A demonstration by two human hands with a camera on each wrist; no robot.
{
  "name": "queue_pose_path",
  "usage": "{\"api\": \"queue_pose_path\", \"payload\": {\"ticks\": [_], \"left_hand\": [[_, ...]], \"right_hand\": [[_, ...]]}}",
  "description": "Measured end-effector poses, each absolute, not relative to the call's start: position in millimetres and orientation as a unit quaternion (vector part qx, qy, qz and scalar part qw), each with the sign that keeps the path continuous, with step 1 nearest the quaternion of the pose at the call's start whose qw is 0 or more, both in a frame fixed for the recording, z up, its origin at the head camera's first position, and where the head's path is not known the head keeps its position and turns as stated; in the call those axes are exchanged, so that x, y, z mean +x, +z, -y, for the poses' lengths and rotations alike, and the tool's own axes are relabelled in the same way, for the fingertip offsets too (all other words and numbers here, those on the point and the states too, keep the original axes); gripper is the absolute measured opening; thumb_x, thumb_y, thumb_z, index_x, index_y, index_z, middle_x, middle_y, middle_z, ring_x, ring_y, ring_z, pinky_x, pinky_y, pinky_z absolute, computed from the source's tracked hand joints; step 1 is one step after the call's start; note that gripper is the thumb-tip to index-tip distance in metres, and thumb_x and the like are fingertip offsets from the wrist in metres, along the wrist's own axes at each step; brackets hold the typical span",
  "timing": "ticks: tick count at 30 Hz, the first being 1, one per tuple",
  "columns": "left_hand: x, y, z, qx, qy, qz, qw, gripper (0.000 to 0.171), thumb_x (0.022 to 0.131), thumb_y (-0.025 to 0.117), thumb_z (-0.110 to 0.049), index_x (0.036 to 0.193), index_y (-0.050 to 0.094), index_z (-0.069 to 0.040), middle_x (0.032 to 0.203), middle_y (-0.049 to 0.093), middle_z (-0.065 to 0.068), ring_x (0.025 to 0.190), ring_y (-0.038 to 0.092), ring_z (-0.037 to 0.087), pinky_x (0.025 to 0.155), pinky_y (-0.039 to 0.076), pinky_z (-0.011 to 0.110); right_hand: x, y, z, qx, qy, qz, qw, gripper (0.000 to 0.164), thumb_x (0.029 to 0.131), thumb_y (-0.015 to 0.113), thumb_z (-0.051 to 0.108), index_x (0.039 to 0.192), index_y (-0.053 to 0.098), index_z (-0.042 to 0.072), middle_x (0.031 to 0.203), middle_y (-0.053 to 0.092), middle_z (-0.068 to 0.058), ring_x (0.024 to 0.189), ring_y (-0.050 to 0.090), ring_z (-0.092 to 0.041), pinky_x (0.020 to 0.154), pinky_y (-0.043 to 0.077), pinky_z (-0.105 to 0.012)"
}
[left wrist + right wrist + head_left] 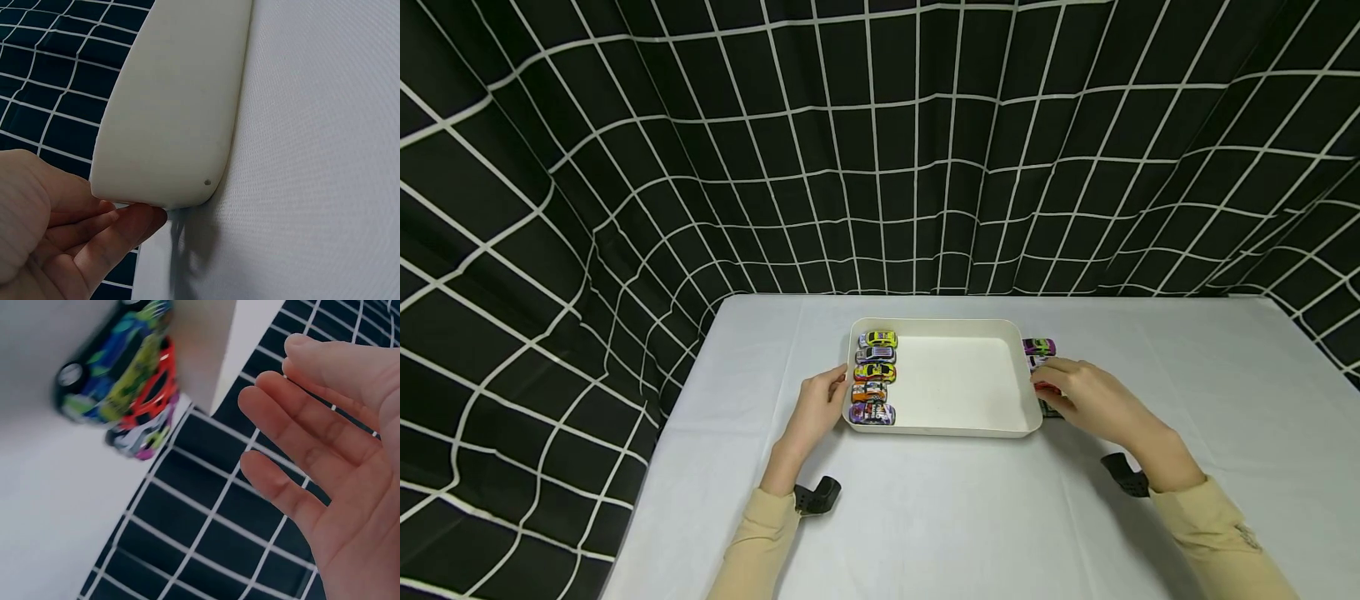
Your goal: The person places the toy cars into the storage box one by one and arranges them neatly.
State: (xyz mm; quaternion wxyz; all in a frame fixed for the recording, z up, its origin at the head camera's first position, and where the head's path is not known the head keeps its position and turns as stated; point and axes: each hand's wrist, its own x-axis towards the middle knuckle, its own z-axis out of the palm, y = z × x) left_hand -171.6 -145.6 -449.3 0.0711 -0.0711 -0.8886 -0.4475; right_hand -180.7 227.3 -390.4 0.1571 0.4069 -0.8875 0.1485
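Observation:
A shallow white tray (958, 379) lies on the table. Along its left inner wall stand several toy cars (875, 372) in a column. My left hand (814, 404) holds the tray's left side; the left wrist view has its fingers (122, 234) against the outer wall. Outside the right wall sits a second row: a purple-green car (1040, 346), a white one partly covered by my hand, a red car (1047, 388) and a dark green car (1049, 409). Over this row hovers my right hand (1093, 400), fingers bent and apart, holding nothing in the right wrist view.
White cloth covers the table (940, 517). A black curtain with a white grid (917, 150) hangs behind the far edge and down the left side. Each wrist wears a black camera mount, such as the left one (817, 496).

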Motion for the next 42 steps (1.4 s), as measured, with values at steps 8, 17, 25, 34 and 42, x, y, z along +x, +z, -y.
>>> {"api": "queue_pose_path", "payload": {"ticks": [8, 17, 25, 34, 42], "left_hand": [[-171.3, -449.0, 145.3, -0.074, -0.447, 0.888, 0.075, 0.033, 0.09, 0.055, 0.001, 0.121, 0.053, 0.013, 0.106, 0.063, 0.026, 0.088, 0.065, 0.028, 0.071, 0.055, 0.029], [-171.2, -448.6, 145.4, -0.073, -0.443, 0.89, 0.072, 0.033, 0.091, 0.054, -0.001, 0.122, 0.053, 0.013, 0.105, 0.063, 0.025, 0.088, 0.065, 0.027, 0.071, 0.055, 0.029], [-171.3, -448.8, 145.5, -0.073, -0.443, 0.891, 0.072, 0.033, 0.091, 0.054, -0.001, 0.121, 0.053, 0.013, 0.105, 0.063, 0.025, 0.088, 0.065, 0.027, 0.072, 0.055, 0.029], [-170.8, -447.3, 145.3, -0.067, -0.443, 0.892, 0.065, 0.034, 0.092, 0.054, -0.002, 0.123, 0.053, 0.012, 0.107, 0.063, 0.025, 0.09, 0.065, 0.027, 0.071, 0.055, 0.028], [-170.5, -446.8, 144.9, -0.067, -0.442, 0.892, 0.068, 0.033, 0.091, 0.054, 0.0, 0.122, 0.053, 0.012, 0.106, 0.063, 0.026, 0.089, 0.065, 0.027, 0.071, 0.055, 0.028]], "right_hand": [[-177.0, -399.4, -245.5, 0.39, 0.149, 0.894, 0.161, 0.029, 0.061, 0.078, -0.009, 0.086, 0.067, 0.001, 0.084, 0.063, -0.006, 0.073, 0.062, -0.022, 0.06, 0.052, -0.035], [-174.8, -410.7, -257.1, 0.36, 0.151, 0.909, 0.147, 0.028, 0.063, 0.081, -0.001, 0.086, 0.066, 0.002, 0.087, 0.064, -0.008, 0.075, 0.062, -0.024, 0.063, 0.052, -0.038], [-174.4, -417.9, -264.6, 0.308, 0.159, 0.935, 0.07, 0.032, 0.067, 0.08, 0.002, 0.095, 0.066, -0.002, 0.095, 0.064, -0.013, 0.086, 0.062, -0.031, 0.073, 0.052, -0.045], [-177.5, -421.9, -267.4, 0.291, 0.171, 0.941, 0.031, 0.03, 0.07, 0.077, 0.0, 0.096, 0.064, -0.005, 0.096, 0.063, -0.016, 0.09, 0.061, -0.034, 0.076, 0.051, -0.047], [-179.6, -426.0, -268.3, 0.283, 0.186, 0.941, 0.01, 0.029, 0.072, 0.075, -0.002, 0.098, 0.063, -0.006, 0.096, 0.063, -0.016, 0.09, 0.061, -0.034, 0.077, 0.051, -0.047]]}}
